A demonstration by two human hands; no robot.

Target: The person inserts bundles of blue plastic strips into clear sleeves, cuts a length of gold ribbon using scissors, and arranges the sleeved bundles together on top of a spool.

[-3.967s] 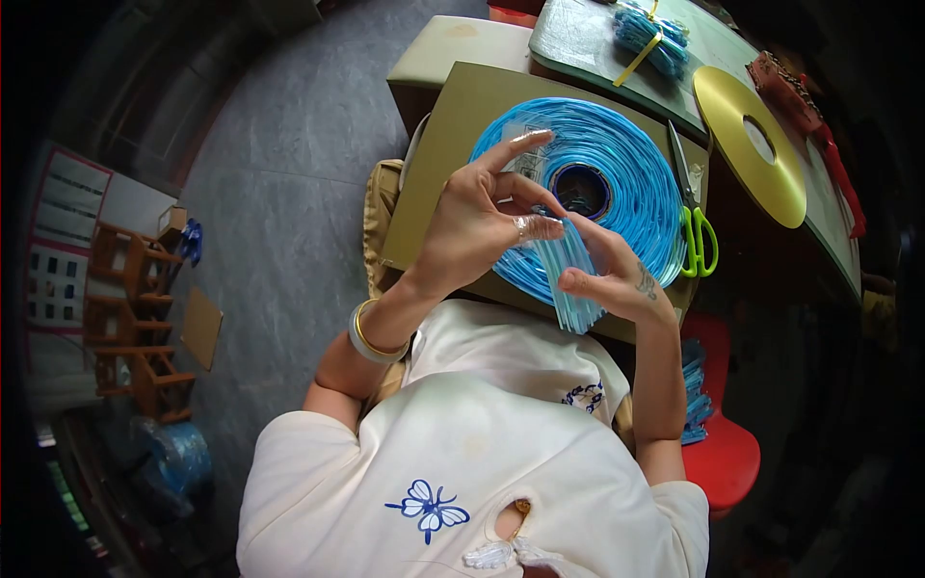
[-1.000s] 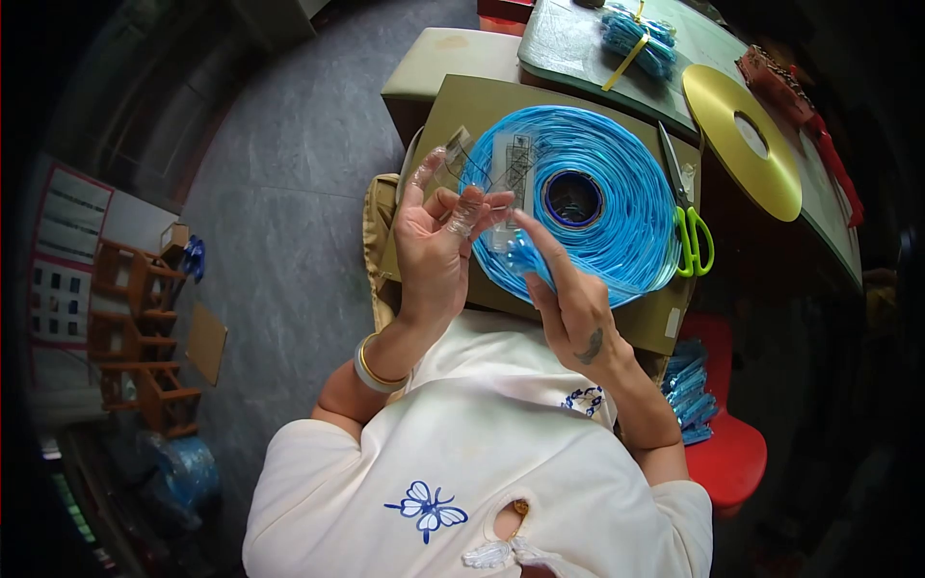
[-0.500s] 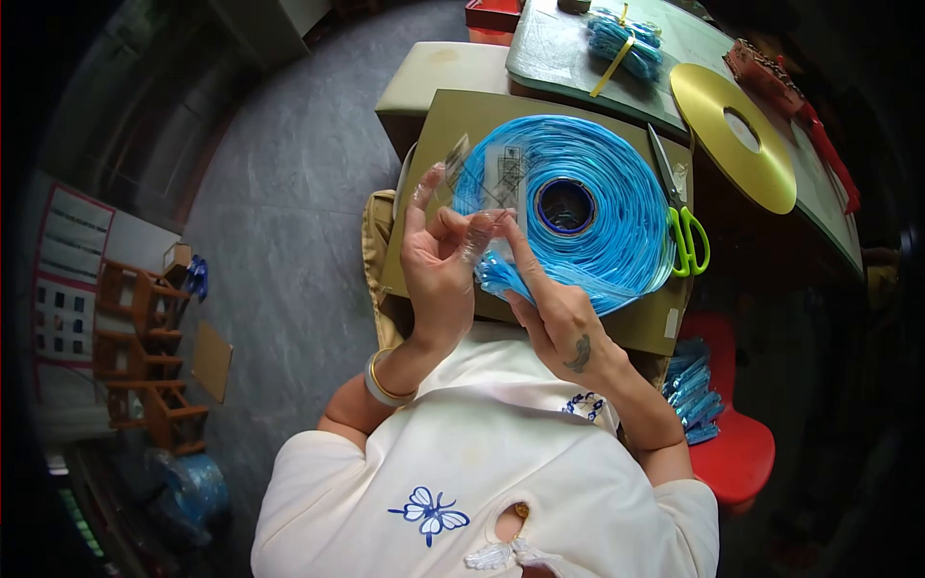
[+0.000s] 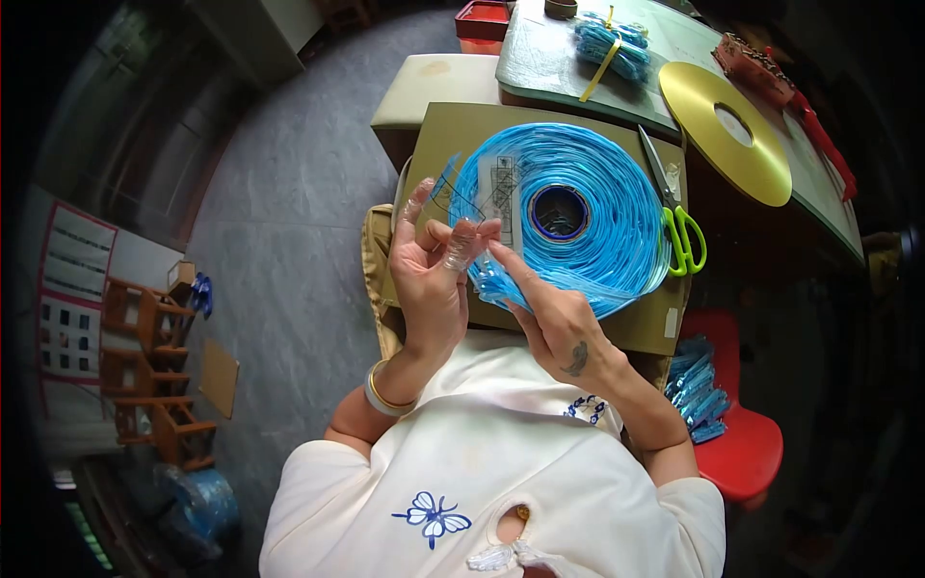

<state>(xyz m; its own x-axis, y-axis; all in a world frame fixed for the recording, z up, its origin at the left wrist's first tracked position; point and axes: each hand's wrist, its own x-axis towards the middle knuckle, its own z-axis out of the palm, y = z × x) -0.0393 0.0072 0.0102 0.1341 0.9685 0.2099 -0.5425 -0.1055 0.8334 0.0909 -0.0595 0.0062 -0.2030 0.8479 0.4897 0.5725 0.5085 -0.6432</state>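
Two hands work close together: the left hand [image 4: 431,275] pinches what looks like clear printed film [image 4: 501,178]; the right hand [image 4: 567,332] grasps blue strips [image 4: 493,286]. Earlier fanned downward, the strips now sit bunched just below the left thumb, bringing them near the film. The left index finger points up; the right one reaches toward the left fingertips. Beneath lies the blue roll [image 4: 612,178].
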